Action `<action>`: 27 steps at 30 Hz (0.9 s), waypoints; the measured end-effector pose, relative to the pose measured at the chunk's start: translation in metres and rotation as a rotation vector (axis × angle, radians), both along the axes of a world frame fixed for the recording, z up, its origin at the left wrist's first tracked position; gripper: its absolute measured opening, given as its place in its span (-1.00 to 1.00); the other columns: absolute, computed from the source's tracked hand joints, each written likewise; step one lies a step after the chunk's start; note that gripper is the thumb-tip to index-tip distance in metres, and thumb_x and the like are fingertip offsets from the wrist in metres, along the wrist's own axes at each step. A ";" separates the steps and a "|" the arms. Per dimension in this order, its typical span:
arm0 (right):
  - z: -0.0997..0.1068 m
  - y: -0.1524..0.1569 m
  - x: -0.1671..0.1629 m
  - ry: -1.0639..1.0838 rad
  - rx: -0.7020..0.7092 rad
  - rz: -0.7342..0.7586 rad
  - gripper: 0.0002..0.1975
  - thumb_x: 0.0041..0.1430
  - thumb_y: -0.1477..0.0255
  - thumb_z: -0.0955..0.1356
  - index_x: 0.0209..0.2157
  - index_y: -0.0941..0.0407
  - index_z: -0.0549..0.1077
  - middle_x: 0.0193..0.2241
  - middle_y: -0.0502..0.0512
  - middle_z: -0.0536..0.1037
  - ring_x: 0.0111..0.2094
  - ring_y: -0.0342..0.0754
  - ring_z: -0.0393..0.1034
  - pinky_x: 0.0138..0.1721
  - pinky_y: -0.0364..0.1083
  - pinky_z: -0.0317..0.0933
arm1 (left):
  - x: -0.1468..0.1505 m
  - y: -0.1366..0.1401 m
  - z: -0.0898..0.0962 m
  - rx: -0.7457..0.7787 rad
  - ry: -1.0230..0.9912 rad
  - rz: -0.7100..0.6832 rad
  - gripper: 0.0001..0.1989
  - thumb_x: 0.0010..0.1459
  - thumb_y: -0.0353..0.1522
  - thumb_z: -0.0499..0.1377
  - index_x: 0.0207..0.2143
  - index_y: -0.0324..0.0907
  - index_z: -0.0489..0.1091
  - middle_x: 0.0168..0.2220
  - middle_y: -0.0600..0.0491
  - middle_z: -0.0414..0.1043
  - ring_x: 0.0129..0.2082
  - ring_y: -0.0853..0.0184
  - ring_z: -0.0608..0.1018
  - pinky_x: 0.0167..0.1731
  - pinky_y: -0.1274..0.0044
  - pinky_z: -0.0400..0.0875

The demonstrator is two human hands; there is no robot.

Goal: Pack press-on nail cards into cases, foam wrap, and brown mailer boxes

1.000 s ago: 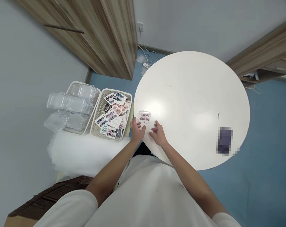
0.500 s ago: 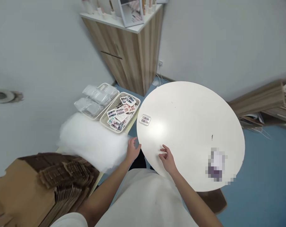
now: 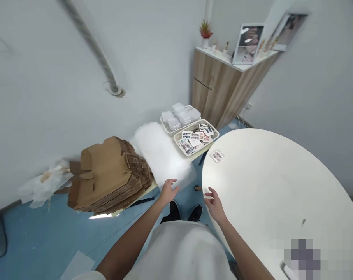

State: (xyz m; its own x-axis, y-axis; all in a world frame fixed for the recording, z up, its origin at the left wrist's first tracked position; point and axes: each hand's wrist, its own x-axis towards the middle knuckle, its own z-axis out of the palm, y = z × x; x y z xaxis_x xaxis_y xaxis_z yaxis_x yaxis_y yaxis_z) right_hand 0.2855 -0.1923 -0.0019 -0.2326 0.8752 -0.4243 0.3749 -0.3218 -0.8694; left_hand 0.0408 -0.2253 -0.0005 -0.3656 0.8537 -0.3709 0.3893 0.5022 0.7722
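Note:
My left hand [image 3: 168, 191] is in the air beside the stack of white translucent sheets [image 3: 164, 153], its fingers apart and nothing in them. Over the near left edge of the round white table [image 3: 260, 171], my right hand [image 3: 215, 205] hovers with its fingers loosely spread, also holding nothing. A small clear pack [image 3: 217, 156] with rows of coloured pieces, perhaps false nails, lies at the table's left side. Similar cards [image 3: 195, 137] fill a white basket [image 3: 182, 151] beyond the sheets. Behind it, another basket [image 3: 168, 130] holds clear plastic packets [image 3: 180, 113].
Flattened cardboard boxes [image 3: 109, 175] are piled left of the sheets. A wood-grain cabinet [image 3: 217, 85] with picture frames stands in the corner. Crumpled white wrapping [image 3: 48, 184] lies by the left wall. A pixelated patch covers something on the table's near right.
My view has swung left, bringing the whole cardboard pile and the blue floor into sight. Both hands stay empty; my left hand is now farther from the table edge.

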 end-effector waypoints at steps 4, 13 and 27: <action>-0.009 0.017 -0.040 -0.086 0.034 0.200 -0.49 0.00 0.26 0.27 0.01 0.07 0.20 -0.23 0.11 0.41 -0.40 -0.11 0.35 -0.31 -0.03 0.29 | -0.030 -0.011 -0.003 0.030 -0.047 0.074 -0.69 -0.07 -0.29 0.15 -0.21 -0.16 0.35 -0.11 -0.07 0.28 -0.13 0.21 0.40 -0.25 0.46 0.36; -0.006 0.023 -0.130 -0.284 0.162 0.489 -0.53 0.04 0.32 0.26 0.02 0.10 0.23 -0.11 0.19 0.39 -0.13 -0.01 0.33 -0.16 -0.01 0.25 | -0.057 -0.011 -0.023 0.042 -0.194 0.130 -0.60 -0.09 -0.33 0.20 -0.14 -0.21 0.30 -0.07 -0.13 0.30 -0.15 0.22 0.43 -0.17 0.40 0.32; -0.013 0.126 -0.203 -0.386 0.296 0.687 -0.35 0.04 0.25 0.26 0.13 0.23 0.09 0.19 0.26 0.02 0.20 0.08 -0.11 0.14 0.04 -0.08 | -0.054 0.073 -0.002 -0.047 -0.460 0.403 -0.37 0.13 -0.04 -0.12 0.16 -0.17 -0.03 0.23 -0.08 -0.09 0.20 0.23 0.05 0.13 0.42 -0.01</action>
